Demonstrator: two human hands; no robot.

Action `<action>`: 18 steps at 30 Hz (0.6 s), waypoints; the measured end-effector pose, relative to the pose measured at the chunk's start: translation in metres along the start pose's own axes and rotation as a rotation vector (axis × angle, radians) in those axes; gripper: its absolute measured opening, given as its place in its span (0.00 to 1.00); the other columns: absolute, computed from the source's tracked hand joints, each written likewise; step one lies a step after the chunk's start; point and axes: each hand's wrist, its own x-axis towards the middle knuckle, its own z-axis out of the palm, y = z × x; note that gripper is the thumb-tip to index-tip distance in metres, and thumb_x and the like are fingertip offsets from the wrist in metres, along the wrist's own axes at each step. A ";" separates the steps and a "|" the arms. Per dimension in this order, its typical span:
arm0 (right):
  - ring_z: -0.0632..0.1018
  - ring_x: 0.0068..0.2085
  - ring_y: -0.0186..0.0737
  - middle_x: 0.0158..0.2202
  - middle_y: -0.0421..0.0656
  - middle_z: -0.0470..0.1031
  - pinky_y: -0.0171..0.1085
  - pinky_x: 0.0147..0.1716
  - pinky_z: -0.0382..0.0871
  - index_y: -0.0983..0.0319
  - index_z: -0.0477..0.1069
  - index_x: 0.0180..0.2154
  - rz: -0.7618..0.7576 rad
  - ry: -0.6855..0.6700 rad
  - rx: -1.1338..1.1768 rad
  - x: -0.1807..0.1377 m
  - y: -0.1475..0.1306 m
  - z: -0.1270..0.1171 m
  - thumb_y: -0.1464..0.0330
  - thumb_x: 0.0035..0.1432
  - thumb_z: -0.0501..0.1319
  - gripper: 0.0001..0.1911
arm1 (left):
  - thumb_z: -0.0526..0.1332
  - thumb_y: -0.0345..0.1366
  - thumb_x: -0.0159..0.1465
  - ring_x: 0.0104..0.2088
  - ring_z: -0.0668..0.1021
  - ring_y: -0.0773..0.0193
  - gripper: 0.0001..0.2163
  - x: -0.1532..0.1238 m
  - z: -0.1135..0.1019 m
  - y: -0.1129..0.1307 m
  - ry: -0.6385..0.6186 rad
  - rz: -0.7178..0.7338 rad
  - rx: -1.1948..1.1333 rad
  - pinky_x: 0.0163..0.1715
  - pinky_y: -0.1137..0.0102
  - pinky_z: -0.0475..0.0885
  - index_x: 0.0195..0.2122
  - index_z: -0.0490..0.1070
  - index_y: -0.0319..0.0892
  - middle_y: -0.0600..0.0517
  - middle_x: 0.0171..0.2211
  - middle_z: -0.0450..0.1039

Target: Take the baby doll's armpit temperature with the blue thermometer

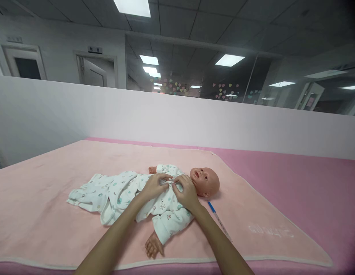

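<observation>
A baby doll (206,181) lies on its back, its head toward the right. It wears a white printed top (162,205), and printed white trousers (122,191) stretch to the left. Over the chest, my left hand (156,186) pinches a white tie string of the top. Facing it, my right hand (185,191) pinches the string close to the doll's neck. The fingertips of both hands almost meet, and parts of the string are hidden behind them. One doll hand (154,245) shows below the near sleeve.
A pink blanket (252,198) with a pale border lies under the doll, on a darker pink surface (294,175). A thin thermometer-like stick with a blue cap (211,207) rests beside my right forearm. A low white partition (177,118) stands behind.
</observation>
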 end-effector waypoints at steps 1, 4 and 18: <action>0.68 0.34 0.38 0.29 0.41 0.69 0.37 0.35 0.59 0.61 0.63 0.28 -0.002 -0.001 0.001 0.000 0.000 0.000 0.71 0.51 0.55 0.01 | 0.56 0.27 0.50 0.39 0.74 0.62 0.19 0.000 0.000 0.001 -0.002 0.021 0.015 0.40 0.71 0.67 0.44 0.71 0.44 0.52 0.36 0.74; 0.68 0.34 0.38 0.29 0.41 0.69 0.37 0.35 0.59 0.61 0.63 0.28 -0.011 -0.001 0.001 0.000 0.000 0.000 0.72 0.51 0.55 0.01 | 0.56 0.27 0.49 0.41 0.73 0.62 0.20 -0.001 -0.001 0.003 -0.007 0.069 0.037 0.43 0.70 0.66 0.44 0.71 0.45 0.52 0.37 0.74; 0.68 0.35 0.38 0.30 0.41 0.70 0.37 0.36 0.60 0.60 0.65 0.29 0.004 -0.001 -0.021 0.000 -0.001 0.000 0.71 0.53 0.54 0.02 | 0.56 0.26 0.48 0.27 0.75 0.66 0.17 0.000 0.002 0.003 -0.001 -0.080 -0.176 0.25 0.74 0.70 0.41 0.72 0.39 0.50 0.32 0.75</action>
